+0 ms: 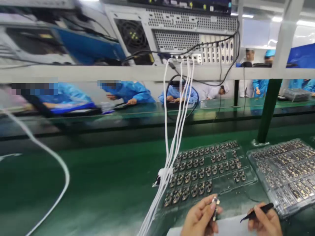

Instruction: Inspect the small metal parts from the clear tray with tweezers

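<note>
Presently, the left hand (199, 218) pinches a small metallic part (215, 206) between thumb and fingers, on the near side of the left tray (222, 187). The right hand (267, 222) holds black tweezers (253, 214) in curled fingers. The part is probably light, stiff and fragile; grip its edges.

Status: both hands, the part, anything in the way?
Left hand: pinching small component. Right hand: holding black tweezers, tip apart from component. White cables hang across view of left tray, left side.

Electronics workshop: blue-coated workers (140, 92), component trays (222, 187).
</note>
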Motion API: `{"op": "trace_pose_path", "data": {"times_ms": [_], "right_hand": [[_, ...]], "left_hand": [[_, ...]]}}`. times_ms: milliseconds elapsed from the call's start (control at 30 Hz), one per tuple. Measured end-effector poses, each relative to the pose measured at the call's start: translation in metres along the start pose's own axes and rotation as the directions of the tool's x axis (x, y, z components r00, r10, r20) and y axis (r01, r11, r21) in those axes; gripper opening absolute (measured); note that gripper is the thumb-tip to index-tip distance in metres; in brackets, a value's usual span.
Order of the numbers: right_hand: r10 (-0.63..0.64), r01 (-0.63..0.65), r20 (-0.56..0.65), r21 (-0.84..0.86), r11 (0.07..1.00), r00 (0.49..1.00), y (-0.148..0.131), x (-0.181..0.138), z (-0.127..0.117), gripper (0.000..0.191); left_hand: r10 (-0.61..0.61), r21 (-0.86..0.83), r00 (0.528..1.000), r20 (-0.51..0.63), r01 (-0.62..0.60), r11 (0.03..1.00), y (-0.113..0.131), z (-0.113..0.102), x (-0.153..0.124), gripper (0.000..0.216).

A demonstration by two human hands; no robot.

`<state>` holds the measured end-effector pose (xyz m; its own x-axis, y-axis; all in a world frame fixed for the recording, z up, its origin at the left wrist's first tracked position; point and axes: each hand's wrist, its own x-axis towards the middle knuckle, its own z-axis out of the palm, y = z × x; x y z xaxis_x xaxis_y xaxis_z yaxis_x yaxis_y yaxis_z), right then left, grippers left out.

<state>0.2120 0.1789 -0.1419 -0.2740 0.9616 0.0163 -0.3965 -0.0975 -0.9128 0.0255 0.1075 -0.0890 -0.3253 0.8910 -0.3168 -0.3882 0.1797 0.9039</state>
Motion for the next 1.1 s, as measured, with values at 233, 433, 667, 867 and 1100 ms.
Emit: {"op": "trace_pose_path", "data": {"times_ms": [233, 433, 667, 867, 1100], "right_hand": [[0.161, -0.148, -0.082, 0.148, 0.978, 0.984, 0.000, 0.006, -0.016, 0.022], [0.198, -0.191, -0.073, 0.099, 0.977, 0.977, -0.004, 0.010, -0.001, 0.023], [0.209, -0.211, -0.047, -0.026, 0.977, 0.977, 0.007, 0.009, 0.005, 0.025], [0.212, -0.203, 0.016, -0.218, 0.955, 0.977, 0.008, 0.006, 0.005, 0.032], [0.155, -0.115, 0.084, -0.364, 0.924, 0.984, 0.001, 0.004, 0.012, 0.030]], "left_hand": [[-0.172, -0.124, 0.970, 0.171, 0.194, 0.973, -0.031, 0.012, -0.004, 0.054], [-0.240, 0.040, 0.956, 0.168, 0.237, 0.971, -0.041, 0.010, 0.000, 0.050], [-0.270, 0.026, 0.945, 0.187, 0.270, 0.963, -0.040, 0.008, 0.002, 0.043], [-0.285, 0.036, 0.929, 0.238, 0.285, 0.958, -0.039, 0.005, 0.003, 0.042], [-0.274, 0.082, 0.925, 0.263, 0.261, 0.962, -0.034, 0.006, 0.002, 0.044]]}}
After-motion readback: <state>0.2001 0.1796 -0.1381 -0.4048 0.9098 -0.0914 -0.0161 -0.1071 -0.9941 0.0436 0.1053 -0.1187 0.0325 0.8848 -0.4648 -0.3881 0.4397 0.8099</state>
